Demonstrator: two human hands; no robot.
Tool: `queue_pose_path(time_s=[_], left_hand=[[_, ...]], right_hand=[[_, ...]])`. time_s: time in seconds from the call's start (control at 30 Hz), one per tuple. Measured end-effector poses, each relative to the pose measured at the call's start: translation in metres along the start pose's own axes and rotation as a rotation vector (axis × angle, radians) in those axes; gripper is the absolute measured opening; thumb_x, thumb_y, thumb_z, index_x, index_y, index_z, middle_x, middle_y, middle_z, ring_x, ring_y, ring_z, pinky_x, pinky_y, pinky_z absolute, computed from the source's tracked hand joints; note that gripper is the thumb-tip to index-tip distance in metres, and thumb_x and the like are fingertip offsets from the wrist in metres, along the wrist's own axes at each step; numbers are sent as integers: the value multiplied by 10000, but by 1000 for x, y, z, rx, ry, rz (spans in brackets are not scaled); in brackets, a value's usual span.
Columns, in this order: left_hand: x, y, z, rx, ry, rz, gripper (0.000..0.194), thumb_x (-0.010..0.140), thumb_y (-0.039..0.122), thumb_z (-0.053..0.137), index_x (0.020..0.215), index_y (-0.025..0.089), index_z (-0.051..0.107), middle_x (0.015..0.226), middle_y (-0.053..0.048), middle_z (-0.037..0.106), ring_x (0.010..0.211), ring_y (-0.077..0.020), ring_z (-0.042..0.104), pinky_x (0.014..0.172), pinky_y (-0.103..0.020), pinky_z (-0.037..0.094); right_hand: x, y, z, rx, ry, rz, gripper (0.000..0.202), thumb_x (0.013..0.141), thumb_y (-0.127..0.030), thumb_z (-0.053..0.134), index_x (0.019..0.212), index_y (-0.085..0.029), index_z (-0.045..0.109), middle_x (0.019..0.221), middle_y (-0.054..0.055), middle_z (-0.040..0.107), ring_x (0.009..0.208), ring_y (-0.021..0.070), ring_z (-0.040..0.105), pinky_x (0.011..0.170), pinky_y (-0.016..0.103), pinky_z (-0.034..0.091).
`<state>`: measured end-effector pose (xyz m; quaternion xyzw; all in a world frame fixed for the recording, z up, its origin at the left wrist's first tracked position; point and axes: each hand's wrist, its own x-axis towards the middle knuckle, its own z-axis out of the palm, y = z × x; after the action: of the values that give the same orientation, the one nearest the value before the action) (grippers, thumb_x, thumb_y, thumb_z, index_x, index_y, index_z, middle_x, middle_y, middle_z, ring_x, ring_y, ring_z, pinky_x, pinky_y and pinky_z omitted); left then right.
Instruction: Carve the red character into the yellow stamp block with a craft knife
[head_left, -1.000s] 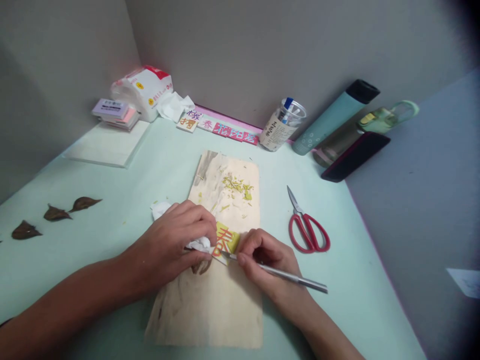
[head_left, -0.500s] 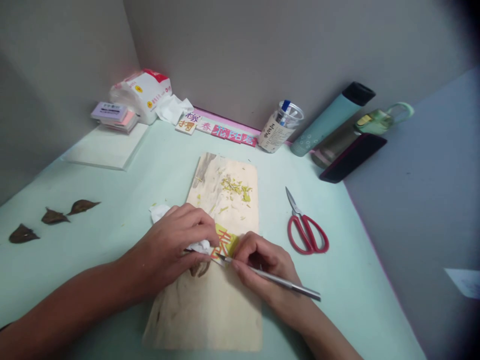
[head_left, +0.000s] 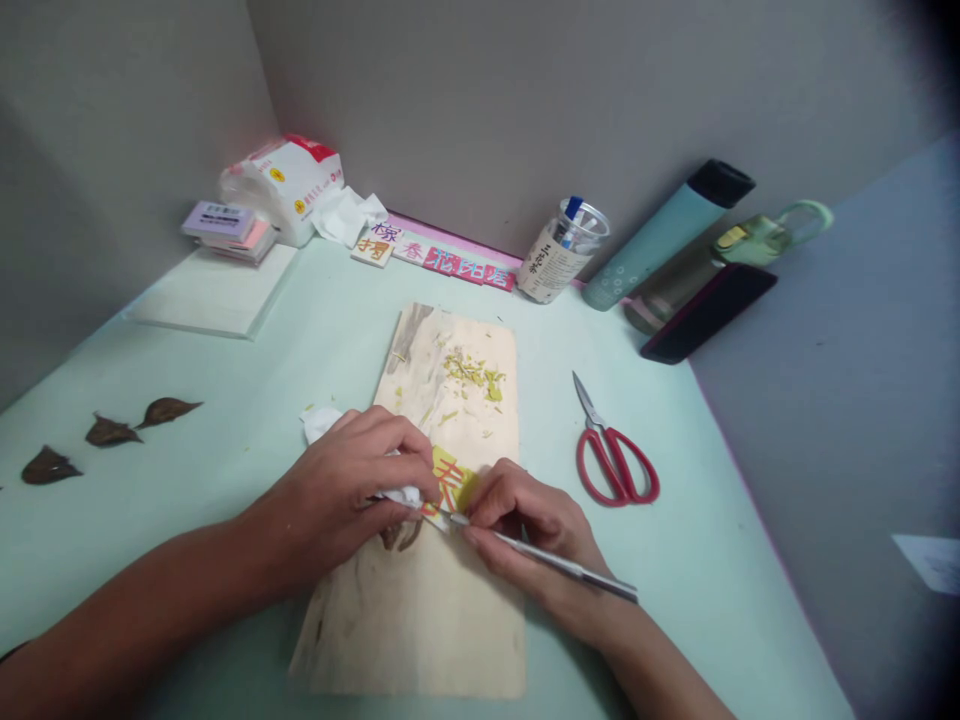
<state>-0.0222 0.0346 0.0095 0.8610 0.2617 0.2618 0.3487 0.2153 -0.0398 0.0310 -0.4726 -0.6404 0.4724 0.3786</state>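
On a pale wooden board (head_left: 420,630) lies a small yellow-green block (head_left: 447,478) with a red character on its face. My right hand (head_left: 536,535) grips a silver craft knife (head_left: 562,565) like a pen, its tip at the block's lower left edge. From the left, my left hand (head_left: 367,475) is closed around a crumpled white tissue (head_left: 403,495), its fingertips against the block. That hand covers the block's left part. Below the block a brown mark shows on the board. Yellow-green shavings (head_left: 476,375) are scattered over the board's far half.
Red-handled scissors (head_left: 615,460) lie right of the board. Behind stand a clear cup (head_left: 559,260), a teal bottle (head_left: 660,240), a green bottle (head_left: 697,265) and a dark phone (head_left: 709,315). Leftward are brown leaves (head_left: 112,430), a tissue pack (head_left: 289,185) and several carved character blocks (head_left: 457,265).
The knife tip has shifted slightly left along the block's lower edge, towards my left fingertips. Both hands keep their grips; the whole view has moved very little.
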Motion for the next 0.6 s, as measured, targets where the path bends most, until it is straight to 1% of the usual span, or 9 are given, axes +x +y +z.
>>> queue_pose_path(time_s=[0.17, 0.3, 0.47, 0.6], left_hand=[[-1, 0, -1, 6, 4, 27, 264, 938, 61, 583, 972, 296, 698, 1067, 19, 670, 1025, -217, 564, 890, -370, 319], [-2, 1, -2, 33, 13, 55, 304, 939, 36, 529, 958, 290, 693, 1056, 16, 677, 1017, -214, 563, 883, -375, 313], [-2, 3, -2, 33, 10, 44, 263, 946, 52, 552, 941, 280, 685, 1036, 11, 678, 998, -217, 561, 874, -377, 310], [-2, 5, -3, 54, 22, 64, 273, 962, 46, 510, 902, 267, 658, 1021, 24, 681, 979, -205, 557, 853, -371, 300]], right_hand=[[1, -2, -1, -20, -8, -16, 224, 975, -296, 689, 768, -234, 631, 815, 27, 642, 764, 188, 588, 659, 336, 444], [1, -2, -1, -30, -14, -38, 202, 964, -260, 696, 772, -232, 640, 818, 25, 652, 766, 183, 596, 661, 329, 448], [2, -1, -2, -28, -20, -48, 183, 956, -234, 705, 781, -227, 652, 833, 29, 664, 772, 185, 606, 665, 323, 455], [2, -2, -2, -31, -27, -58, 184, 957, -228, 700, 781, -225, 647, 833, 25, 661, 775, 180, 605, 671, 314, 454]])
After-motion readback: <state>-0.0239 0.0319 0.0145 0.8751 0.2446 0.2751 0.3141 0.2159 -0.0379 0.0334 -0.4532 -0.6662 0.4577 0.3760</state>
